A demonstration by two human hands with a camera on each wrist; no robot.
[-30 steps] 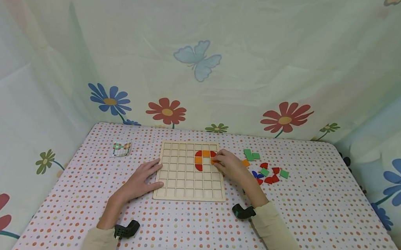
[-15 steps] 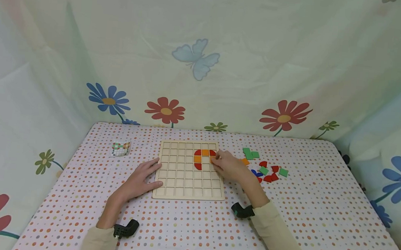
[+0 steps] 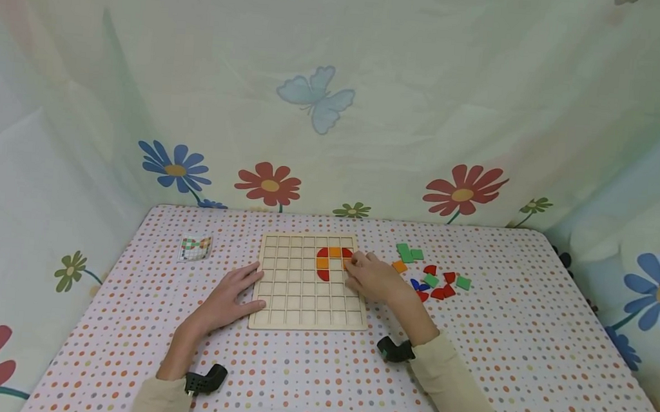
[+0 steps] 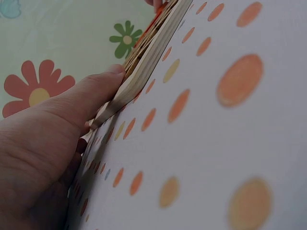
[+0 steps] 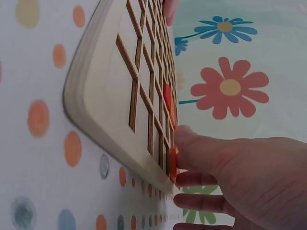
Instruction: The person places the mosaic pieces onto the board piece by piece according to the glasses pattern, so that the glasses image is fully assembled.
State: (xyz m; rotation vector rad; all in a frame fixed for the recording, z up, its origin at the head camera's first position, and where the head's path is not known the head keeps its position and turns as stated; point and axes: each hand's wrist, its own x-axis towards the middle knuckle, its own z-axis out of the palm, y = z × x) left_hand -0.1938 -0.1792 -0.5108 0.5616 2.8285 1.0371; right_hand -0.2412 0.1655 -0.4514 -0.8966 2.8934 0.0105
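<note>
A wooden grid board (image 3: pixel 293 300) lies on the table. My left hand (image 3: pixel 232 296) rests at its left edge with fingers stretched; in the left wrist view the thumb (image 4: pixel 91 96) lies over the rim. At the board's right side, my right hand (image 3: pixel 379 280) pinches an orange square tile (image 5: pixel 173 162) low over a cell, its fingers partly covering it. Beside that cell, red quarter-round pieces (image 3: pixel 322 274) and orange squares (image 3: pixel 335 252) sit in the grid, forming part of a rounded figure.
Right of the board lie loose pieces: green tiles (image 3: pixel 404 252), an orange square (image 3: pixel 399 266), red quarter-rounds (image 3: pixel 438 293) and blue pieces (image 3: pixel 424 287). A small printed pattern card (image 3: pixel 195 249) lies at the left. A flowered curtain (image 3: pixel 319 50) hangs behind the dotted table.
The right fingers have shifted slightly at the same cell, and the hand has tilted a little lower. The left hand stays at the board's edge. The whole head view has drifted slightly.
</note>
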